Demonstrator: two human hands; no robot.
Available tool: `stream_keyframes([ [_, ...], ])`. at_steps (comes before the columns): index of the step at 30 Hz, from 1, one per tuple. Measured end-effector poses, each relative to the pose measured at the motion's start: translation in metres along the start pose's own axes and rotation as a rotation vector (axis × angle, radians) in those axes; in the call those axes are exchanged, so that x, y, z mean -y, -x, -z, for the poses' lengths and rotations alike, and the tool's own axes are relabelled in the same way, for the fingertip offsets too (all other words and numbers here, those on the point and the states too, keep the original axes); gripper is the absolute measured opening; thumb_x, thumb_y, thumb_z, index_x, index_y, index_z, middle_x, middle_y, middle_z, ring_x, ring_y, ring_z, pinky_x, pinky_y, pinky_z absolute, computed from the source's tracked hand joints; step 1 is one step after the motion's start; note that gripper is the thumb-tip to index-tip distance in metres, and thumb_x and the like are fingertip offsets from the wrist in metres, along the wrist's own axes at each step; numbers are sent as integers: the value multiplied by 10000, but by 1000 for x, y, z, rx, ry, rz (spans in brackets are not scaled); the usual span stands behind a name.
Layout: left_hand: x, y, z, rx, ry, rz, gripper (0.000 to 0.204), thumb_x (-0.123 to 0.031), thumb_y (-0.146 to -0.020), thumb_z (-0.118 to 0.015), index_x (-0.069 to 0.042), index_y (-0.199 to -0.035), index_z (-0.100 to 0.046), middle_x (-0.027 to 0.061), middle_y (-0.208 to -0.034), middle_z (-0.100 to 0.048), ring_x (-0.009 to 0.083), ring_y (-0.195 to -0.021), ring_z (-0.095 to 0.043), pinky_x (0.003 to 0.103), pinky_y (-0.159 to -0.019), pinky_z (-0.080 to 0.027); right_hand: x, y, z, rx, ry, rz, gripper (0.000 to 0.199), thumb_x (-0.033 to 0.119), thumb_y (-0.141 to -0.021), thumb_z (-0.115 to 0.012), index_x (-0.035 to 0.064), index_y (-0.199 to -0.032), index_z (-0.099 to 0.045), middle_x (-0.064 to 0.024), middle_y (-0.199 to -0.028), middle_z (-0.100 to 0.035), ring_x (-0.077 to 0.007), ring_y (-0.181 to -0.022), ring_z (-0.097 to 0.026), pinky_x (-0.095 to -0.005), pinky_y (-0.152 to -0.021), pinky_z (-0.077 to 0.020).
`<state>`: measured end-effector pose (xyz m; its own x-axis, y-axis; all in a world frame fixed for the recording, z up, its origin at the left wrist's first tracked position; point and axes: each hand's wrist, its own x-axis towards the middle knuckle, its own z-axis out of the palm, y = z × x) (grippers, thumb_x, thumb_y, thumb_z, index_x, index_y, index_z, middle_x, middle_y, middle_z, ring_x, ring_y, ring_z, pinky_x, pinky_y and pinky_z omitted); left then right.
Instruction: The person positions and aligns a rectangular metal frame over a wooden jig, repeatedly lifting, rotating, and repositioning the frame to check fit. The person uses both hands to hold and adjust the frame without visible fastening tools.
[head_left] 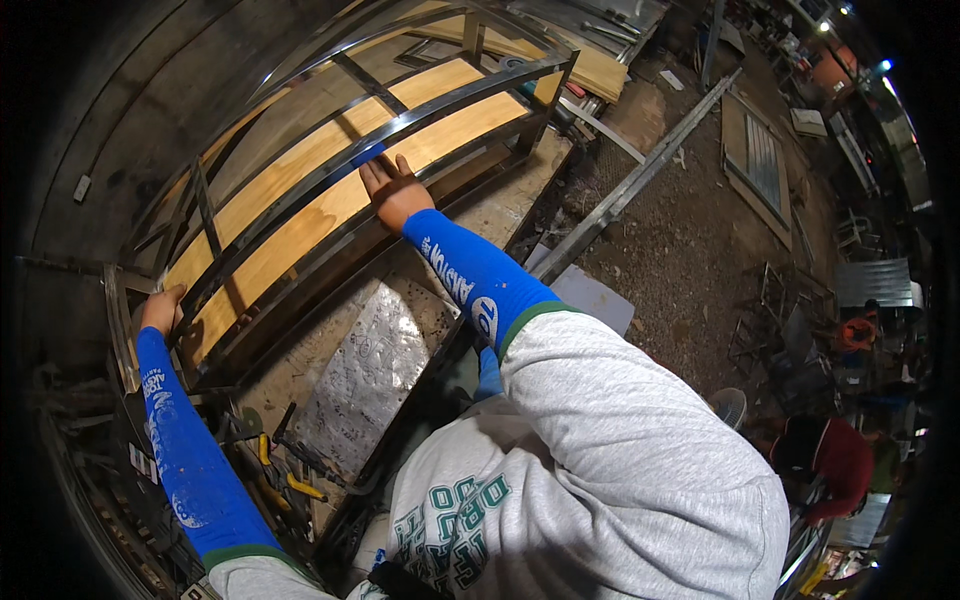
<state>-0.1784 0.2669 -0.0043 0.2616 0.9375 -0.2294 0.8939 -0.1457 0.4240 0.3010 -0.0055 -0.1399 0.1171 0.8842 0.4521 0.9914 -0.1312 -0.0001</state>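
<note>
A large metal frame (235, 240) of shiny bars, with light plywood panels (440, 135) inside it, lies on a workbench in front of me. At its near left end, my left hand (163, 310) is closed around the corner of the frame, with some fingers hidden. My right hand (398, 198) reaches to the middle of the long upper rail. Its fingers are stretched out flat and touch the rail, with the thumb raised. A blue patch (368, 154) shows on the rail at the fingertips. Both forearms wear blue sleeves.
On the workbench lies a scuffed metal plate (365, 370). Yellow-handled pliers (303, 488) and other tools are near my left forearm. A long metal bar (640, 180) slants across on the right over the dirt floor. A person in dark red (840, 465) is at the far right.
</note>
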Motion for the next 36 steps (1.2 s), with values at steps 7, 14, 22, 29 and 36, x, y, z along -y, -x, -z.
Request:
stream_keyframes([
  [7,-44,16,1,62,-67,-21,564,-462,-912,-698,102,-928,-700,221,-833,-717,278,-799,-667,426,-788,-481,-15,0,-18,-150,19,17,545,185,-1000,-455,-64,-1485,-465,-234,-1557,-480,-348,-1480,-429,-520,-1233,-280],
  [14,-29,11,-4,-1,39,-27,549,-460,-929,-686,87,-870,-700,164,-667,-653,274,-647,-614,444,-716,-464,-13,-1,-19,-180,28,37,542,185,-996,-458,-66,-1476,-478,-242,-1540,-497,-354,-1465,-446,-502,-1224,-301],
  [22,-23,12,-5,-85,-50,-112,570,-457,-927,-685,70,-711,-658,148,-617,-624,260,-618,-605,433,-696,-457,-11,-4,-17,-137,39,43,547,182,-997,-465,-62,-1487,-460,-239,-1560,-473,-355,-1472,-436,-498,-1220,-311],
  [29,-43,16,-4,-9,-10,22,545,-455,-905,-711,90,-920,-712,177,-864,-729,259,-828,-674,417,-807,-484,-14,0,-9,-26,97,46,570,185,-1004,-463,-64,-1515,-413,-240,-1582,-442,-355,-1490,-406,-502,-1227,-279],
  [36,-36,16,2,29,-118,-35,522,-454,-917,-691,51,-1042,-736,205,-986,-752,288,-928,-701,426,-860,-495,-11,-6,-8,23,49,39,610,170,-972,-515,-73,-1518,-395,-249,-1589,-425,-365,-1487,-403,-514,-1214,-294],
])
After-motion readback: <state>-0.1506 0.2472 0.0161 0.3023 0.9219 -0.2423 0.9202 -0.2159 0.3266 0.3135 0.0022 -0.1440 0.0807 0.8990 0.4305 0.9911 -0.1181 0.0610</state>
